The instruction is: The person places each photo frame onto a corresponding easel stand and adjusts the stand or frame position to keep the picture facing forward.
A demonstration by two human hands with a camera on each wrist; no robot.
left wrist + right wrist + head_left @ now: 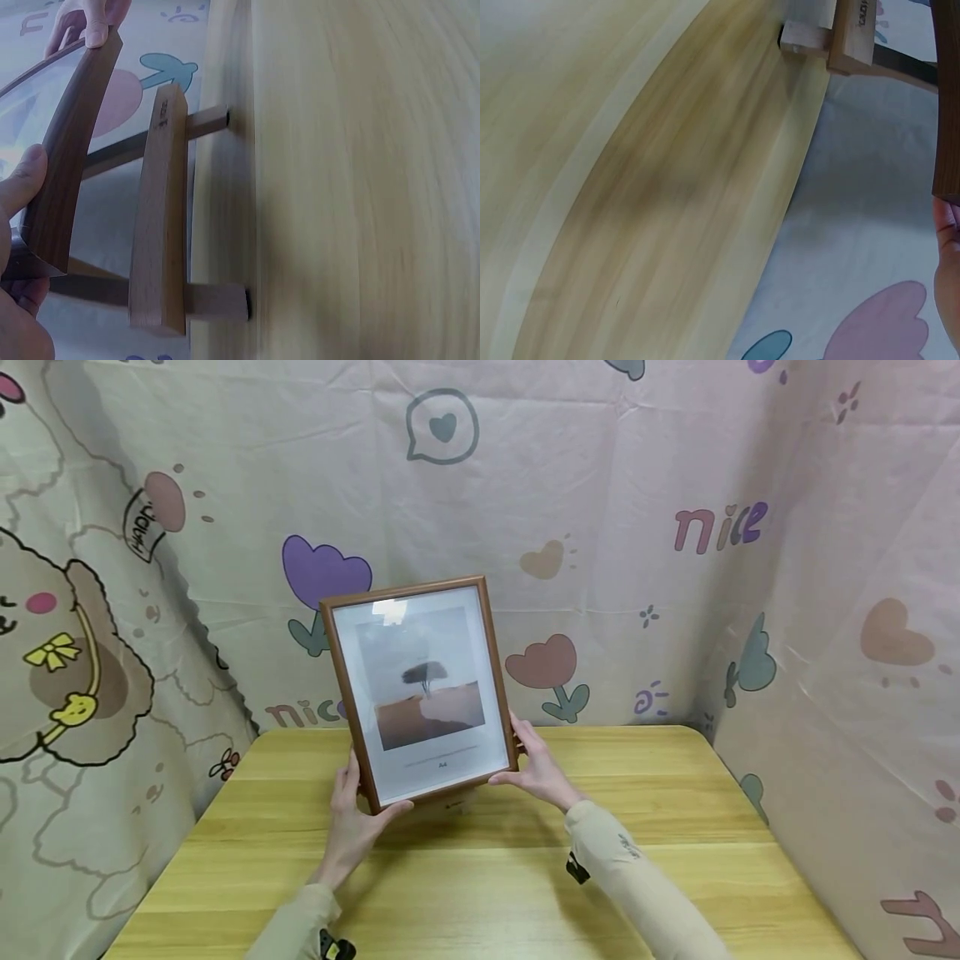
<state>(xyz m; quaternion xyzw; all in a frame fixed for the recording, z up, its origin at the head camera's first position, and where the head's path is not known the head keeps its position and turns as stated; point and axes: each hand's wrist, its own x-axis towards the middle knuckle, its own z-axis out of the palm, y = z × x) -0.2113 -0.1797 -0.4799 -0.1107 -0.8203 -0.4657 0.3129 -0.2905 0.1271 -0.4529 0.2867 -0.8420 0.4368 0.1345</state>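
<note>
A brown wooden picture frame [427, 710], with a print of a lone tree behind its glazing, is tilted in the head view above the table. My left hand [356, 822] grips its lower left corner, thumb on the front edge. The lower right corner is held by my right hand [542, 772], its thumb along the bottom edge. Behind and below the frame, a wooden easel stand [159, 225] with a crossbar and two feet is on the table; the left wrist view shows a gap between crossbar and frame. The frame mostly hides this stand in the head view.
A light wood-grain table [637, 827] lies under both arms, its back edge close behind the frame. Cloth with printed flowers and cartoons [465, 510] hangs around the back and both sides.
</note>
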